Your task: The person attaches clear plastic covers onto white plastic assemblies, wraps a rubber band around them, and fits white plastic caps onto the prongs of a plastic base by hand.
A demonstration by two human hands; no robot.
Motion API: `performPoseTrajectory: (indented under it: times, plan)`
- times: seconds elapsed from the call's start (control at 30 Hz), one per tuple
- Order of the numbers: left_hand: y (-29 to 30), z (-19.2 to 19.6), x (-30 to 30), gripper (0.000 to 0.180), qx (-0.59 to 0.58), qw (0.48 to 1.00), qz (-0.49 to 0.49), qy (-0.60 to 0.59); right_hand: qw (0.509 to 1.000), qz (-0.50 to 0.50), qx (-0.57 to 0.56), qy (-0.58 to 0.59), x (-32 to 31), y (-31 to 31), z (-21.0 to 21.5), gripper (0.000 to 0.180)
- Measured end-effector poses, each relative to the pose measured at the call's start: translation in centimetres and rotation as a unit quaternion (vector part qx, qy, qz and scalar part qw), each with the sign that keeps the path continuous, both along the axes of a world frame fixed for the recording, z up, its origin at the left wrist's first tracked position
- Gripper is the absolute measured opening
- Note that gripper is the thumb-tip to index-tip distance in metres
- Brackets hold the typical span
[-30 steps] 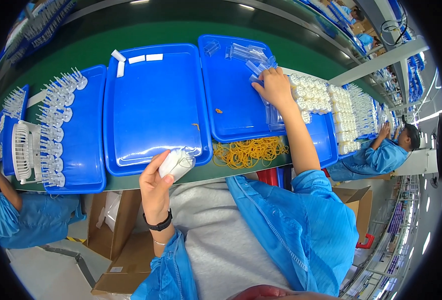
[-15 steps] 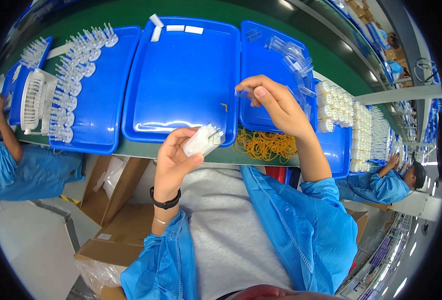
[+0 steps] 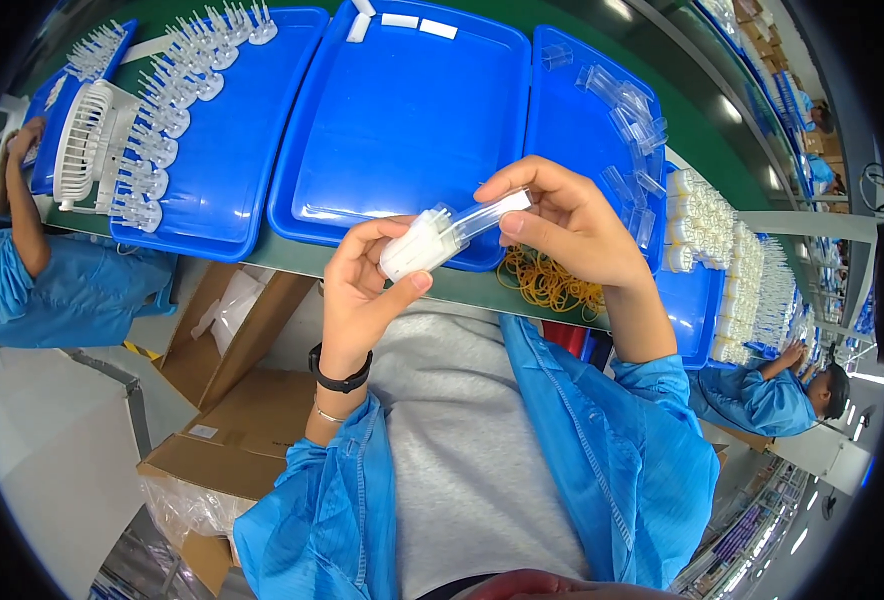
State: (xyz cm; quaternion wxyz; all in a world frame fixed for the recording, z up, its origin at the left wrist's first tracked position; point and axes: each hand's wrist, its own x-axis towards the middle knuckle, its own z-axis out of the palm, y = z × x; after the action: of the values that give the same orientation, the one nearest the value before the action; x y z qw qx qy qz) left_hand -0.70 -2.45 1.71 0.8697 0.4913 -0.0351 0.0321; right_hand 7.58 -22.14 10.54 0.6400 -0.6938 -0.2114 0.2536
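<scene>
My left hand point(image 3: 352, 300) is closed round a white plastic block point(image 3: 412, 250) with clear prongs at its far end. Between the thumb and fingers of my right hand point(image 3: 587, 235) is a clear plastic sleeve point(image 3: 480, 222), with a white patch near its right end. The sleeve's left end meets the pronged end of the block, tilted up to the right; whether the prongs go inside it I cannot tell. Both hands are held over the near edge of the middle blue tray point(image 3: 402, 120).
Clear sleeves lie in the right blue tray point(image 3: 562, 120). Yellow rubber bands point(image 3: 547, 280) are heaped on the table. Pronged clear parts point(image 3: 167, 120) line the left tray, beside a white fan-like unit point(image 3: 82, 150). White blocks point(image 3: 697, 215) are stacked rightward. Co-workers sit on both sides.
My right hand has come down and toward my left hand, bringing the clear sleeve against the block's pronged end. The whole view has shifted and tilted slightly.
</scene>
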Motion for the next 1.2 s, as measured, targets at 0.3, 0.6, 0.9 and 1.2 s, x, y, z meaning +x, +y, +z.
performPoseTrajectory:
  times: [0.3, 0.6, 0.9, 1.2]
  plan:
    - [0.0, -0.2, 0.0, 0.042, 0.035, 0.999, -0.014, -0.008, 0.978, 0.025, -0.109, -0.177, 0.4, 0.2, 0.2, 0.021]
    - [-0.1, -0.3, 0.3, 0.035, 0.004, 0.999, -0.013, -0.03, 0.958, 0.038, -0.109, -0.262, 0.5, 0.2, -0.1, 0.029]
    - [0.3, -0.5, 0.3, 0.032, -0.034, 0.997, -0.056, 0.036, 0.938, -0.02, -0.068, -0.34, 0.0, 1.0, -1.9, 0.03]
    - [0.3, -1.0, 0.6, 0.027, 0.001, 0.999, -0.034, -0.018, 0.927, -0.012, -0.045, -0.372, -0.5, 1.8, -1.8, 0.033]
